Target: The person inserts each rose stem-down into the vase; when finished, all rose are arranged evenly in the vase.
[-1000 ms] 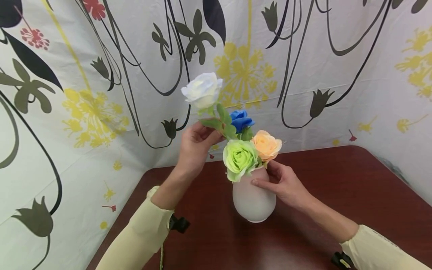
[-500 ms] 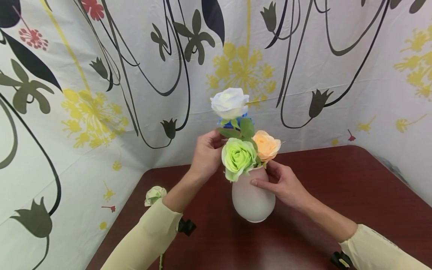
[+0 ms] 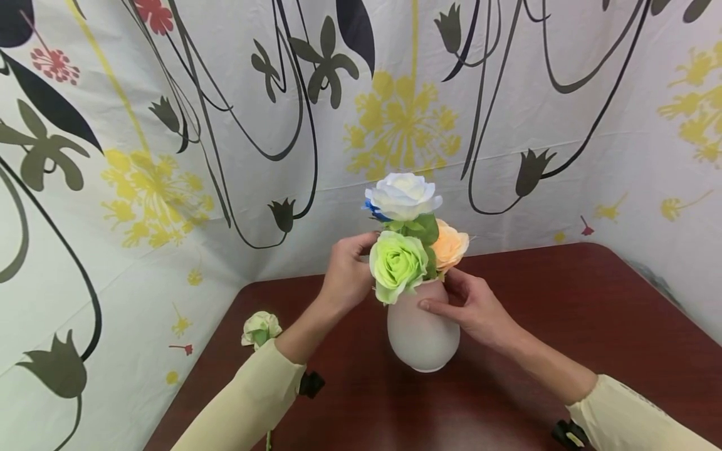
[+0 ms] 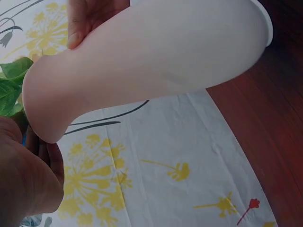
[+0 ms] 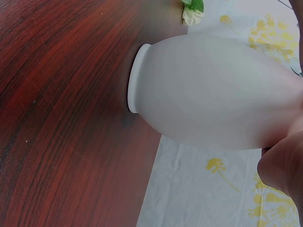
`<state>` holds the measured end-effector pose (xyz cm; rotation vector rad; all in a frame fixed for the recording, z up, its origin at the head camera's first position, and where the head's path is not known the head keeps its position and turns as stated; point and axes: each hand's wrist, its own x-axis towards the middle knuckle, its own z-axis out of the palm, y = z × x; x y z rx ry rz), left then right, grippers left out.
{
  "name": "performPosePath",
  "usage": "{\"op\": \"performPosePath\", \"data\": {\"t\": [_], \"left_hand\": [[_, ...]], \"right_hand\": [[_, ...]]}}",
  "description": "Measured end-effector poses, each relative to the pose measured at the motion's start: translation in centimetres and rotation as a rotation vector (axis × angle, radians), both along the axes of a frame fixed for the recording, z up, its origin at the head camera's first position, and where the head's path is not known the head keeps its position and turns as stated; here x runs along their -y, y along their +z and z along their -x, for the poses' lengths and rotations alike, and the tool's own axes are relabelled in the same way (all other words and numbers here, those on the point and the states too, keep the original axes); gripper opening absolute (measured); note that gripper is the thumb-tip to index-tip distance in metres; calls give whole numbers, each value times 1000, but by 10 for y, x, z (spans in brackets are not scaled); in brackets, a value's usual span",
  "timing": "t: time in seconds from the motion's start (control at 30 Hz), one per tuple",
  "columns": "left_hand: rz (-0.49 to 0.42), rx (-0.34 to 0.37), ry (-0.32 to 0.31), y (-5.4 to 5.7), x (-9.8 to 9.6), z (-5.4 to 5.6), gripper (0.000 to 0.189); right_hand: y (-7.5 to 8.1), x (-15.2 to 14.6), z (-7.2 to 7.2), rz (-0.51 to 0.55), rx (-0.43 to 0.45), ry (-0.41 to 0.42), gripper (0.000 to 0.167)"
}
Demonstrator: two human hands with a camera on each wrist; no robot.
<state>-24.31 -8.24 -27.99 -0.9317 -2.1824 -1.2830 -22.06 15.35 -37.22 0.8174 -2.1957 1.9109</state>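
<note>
A white vase (image 3: pixel 424 341) stands upright on the table; my right hand (image 3: pixel 484 312) grips its neck, thumb in front and fingers behind. Out of its mouth rise a light green rose (image 3: pixel 398 265), an orange rose (image 3: pixel 450 246) and, highest, a white rose (image 3: pixel 403 195). Only an edge of a blue rose (image 3: pixel 375 212) shows behind the white one. My left hand (image 3: pixel 348 268) is at the left of the blooms, its curled fingers on the white rose's stem, their tips hidden behind the green rose. In the left wrist view, that hand (image 4: pixel 31 177) is beside the vase's mouth.
Left of the vase, a pale cream-green flower (image 3: pixel 261 328) lies on the dark red-brown table (image 3: pixel 564 294), its stem partly under my left sleeve (image 3: pixel 248 394). A white cloth with printed flowers (image 3: pixel 254 125) hangs behind the table and along its sides.
The white rose has moved right and down with my left hand and now sits low above the other blooms, covering most of the blue rose. My right hand stays on the vase.
</note>
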Motion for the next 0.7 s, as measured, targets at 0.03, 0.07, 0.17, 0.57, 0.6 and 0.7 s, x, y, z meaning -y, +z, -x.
{"op": "performPosePath", "data": {"t": [0.03, 0.07, 0.17, 0.57, 0.6, 0.7], "left_hand": [[16, -1, 3, -1, 1, 0, 9], [31, 2, 6, -1, 2, -1, 9], [64, 19, 8, -3, 4, -2, 9], [116, 115, -55, -2, 12, -1, 10], [117, 127, -62, -2, 13, -1, 11], [105, 163, -90, -1, 16, -1, 12]], "right_hand": [[0, 0, 0, 2, -1, 4, 66], [0, 0, 0, 2, -4, 7, 67], [0, 0, 0, 4, -3, 2, 68], [2, 0, -2, -8, 2, -8, 68], [2, 0, -2, -8, 3, -8, 67], [2, 0, -2, -9, 6, -7, 68]]}}
